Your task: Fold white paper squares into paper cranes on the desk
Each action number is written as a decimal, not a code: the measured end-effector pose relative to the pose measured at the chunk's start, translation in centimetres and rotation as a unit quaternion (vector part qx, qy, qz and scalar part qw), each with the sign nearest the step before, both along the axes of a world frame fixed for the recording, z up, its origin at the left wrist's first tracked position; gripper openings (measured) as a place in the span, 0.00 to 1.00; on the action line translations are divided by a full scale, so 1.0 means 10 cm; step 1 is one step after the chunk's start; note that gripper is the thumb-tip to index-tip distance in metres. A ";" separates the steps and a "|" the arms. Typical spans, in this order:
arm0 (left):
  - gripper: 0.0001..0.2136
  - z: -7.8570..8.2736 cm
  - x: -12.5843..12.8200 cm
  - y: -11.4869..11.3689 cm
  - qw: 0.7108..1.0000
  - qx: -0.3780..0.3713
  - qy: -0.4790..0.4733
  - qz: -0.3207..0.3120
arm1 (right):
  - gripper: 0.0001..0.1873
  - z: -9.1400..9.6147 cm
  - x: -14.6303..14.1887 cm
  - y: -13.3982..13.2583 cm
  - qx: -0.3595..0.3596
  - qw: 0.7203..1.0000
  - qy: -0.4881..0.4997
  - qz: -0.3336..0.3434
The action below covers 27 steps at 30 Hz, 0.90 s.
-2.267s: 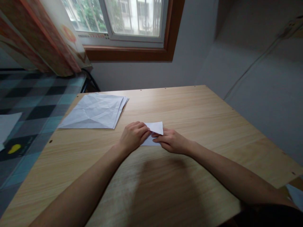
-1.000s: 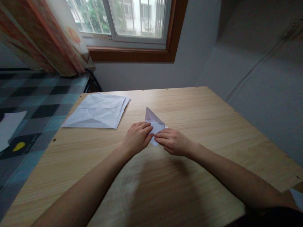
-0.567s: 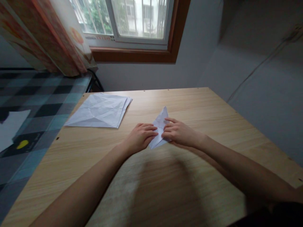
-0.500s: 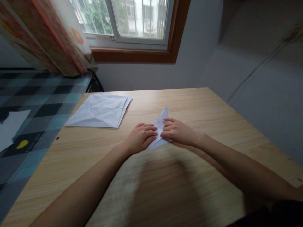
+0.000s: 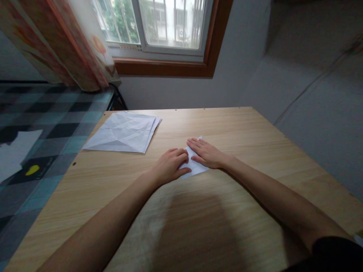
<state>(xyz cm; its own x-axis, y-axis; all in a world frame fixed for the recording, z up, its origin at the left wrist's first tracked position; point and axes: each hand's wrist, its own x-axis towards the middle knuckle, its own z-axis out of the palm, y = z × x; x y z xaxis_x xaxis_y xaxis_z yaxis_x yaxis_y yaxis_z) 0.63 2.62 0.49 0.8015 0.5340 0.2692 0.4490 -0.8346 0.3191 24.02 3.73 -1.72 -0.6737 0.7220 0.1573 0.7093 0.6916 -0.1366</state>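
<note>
A folded sheet of white paper lies on the wooden table in front of me, its pointed tip showing beyond my fingers. Resting flat across its upper right part is my right hand, fingers stretched out and pressing on the paper. My left hand touches the paper's left edge, its fingers slightly bent and the thumb apart, lying on the lower corner. Both hands cover much of the paper, so its folds are partly hidden.
Several creased white paper sheets are stacked at the table's back left. A bed with a checked cover stands left of the table, holding loose white paper. Behind are a window and a curtain.
My right hand has flattened and slid up over the paper's tip, covering more of it. My left thumb has spread away from the fingers. The view has shifted slightly.
</note>
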 end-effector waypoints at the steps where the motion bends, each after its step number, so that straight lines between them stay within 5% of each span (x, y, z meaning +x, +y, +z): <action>1: 0.09 0.00 0.00 0.00 1.000 0.005 0.005 -0.005 | 0.34 -0.02 0.01 0.02 -0.017 1.000 -0.011 -0.005; 8: 0.13 -0.01 -0.03 -0.02 1.000 -0.006 0.030 0.002 | 0.42 -0.04 0.08 0.15 -0.040 0.999 -0.028 -0.006; 16: 0.14 0.00 -0.02 -0.02 0.998 -0.021 0.044 0.027 | 0.39 -0.09 0.23 0.30 -0.035 0.998 -0.024 -0.044; 27: 0.15 0.01 -0.03 -0.03 0.999 -0.017 0.040 0.024 | 0.29 -0.06 0.35 0.67 -0.080 0.975 -0.033 -0.206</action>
